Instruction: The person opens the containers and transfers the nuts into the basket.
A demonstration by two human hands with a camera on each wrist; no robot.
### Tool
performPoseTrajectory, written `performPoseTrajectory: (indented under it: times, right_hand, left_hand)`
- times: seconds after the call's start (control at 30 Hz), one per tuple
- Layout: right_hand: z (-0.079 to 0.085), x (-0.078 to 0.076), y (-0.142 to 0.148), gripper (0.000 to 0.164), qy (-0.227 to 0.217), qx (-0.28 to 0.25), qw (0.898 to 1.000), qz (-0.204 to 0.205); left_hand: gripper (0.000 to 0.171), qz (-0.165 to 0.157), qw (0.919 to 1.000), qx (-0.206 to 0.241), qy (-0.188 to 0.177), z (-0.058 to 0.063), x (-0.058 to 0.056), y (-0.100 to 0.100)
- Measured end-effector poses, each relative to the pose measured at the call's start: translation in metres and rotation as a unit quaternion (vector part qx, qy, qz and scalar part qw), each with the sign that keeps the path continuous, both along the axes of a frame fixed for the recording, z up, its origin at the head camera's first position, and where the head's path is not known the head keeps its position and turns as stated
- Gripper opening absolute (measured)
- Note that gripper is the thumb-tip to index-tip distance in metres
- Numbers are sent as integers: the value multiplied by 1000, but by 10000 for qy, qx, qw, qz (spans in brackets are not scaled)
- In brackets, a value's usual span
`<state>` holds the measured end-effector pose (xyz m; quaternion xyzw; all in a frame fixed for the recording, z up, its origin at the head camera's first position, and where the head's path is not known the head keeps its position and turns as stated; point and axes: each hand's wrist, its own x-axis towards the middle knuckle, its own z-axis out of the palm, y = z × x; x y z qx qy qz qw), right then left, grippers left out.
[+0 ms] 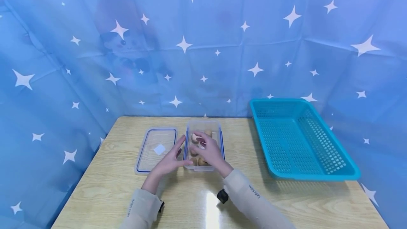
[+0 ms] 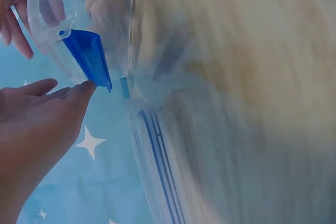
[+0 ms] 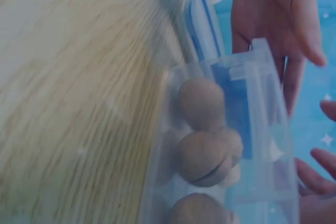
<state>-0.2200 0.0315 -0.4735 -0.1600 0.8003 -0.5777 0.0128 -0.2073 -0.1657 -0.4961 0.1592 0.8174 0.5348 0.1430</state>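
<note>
A clear plastic food box [image 1: 203, 125] with blue side latches stands on the table. Inside are several round brown mushrooms [image 3: 203, 158], one with a split in its cap. My left hand [image 1: 169, 163] is along the box's left side, thumb at the front rim and fingers straight; the left wrist view has a fingertip right at the hanging blue latch [image 2: 89, 55]. Over the box's open top, my right hand [image 1: 210, 151] reaches in above the mushrooms, fingers loosely bent and spread, nothing visible between them.
The clear lid [image 1: 155, 138] with a blue seal and a white square on it lies left of the box. A large turquoise basket [image 1: 314, 177] occupies the table's right side. Behind the wooden table [image 1: 105, 193] hangs a blue curtain [image 1: 216, 17] with white stars.
</note>
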Motion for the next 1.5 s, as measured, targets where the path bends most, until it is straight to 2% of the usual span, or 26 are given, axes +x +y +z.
performPoseTrajectory:
  times: [0.17, 0.3, 0.4, 0.53, 0.73, 1.0, 1.5]
  right_hand:
    - [-9, -7, 4, 54, -24, 68, 10000, -60]
    - [-19, -8, 7, 53, -179, 317, 9993, -65]
    - [-24, -9, 7, 52, -190, 631, 9978, -52]
    - [-25, -12, 7, 49, -193, 795, 9966, 30]
    - [-24, -14, 6, 47, -743, 761, 9941, 207]
    - [-28, -18, 4, 48, -1108, 869, 9899, 163]
    - [-35, -25, -2, 40, -957, 1309, 9868, 29]
  left_hand:
    - [113, -144, 9996, -224, 124, -2, 1, 3]
    - [118, -165, 9989, -389, 208, -7, 3, 3]
    - [119, -207, 9990, -364, 184, -11, 3, 2]
    - [118, -188, 9988, -364, 273, -11, 2, 0]
    - [118, -102, 9981, -531, 304, -9, 3, -1]
    - [118, -151, 9981, -517, 292, -10, 3, -1]
    - [118, -218, 9976, -557, 337, -8, 5, -2]
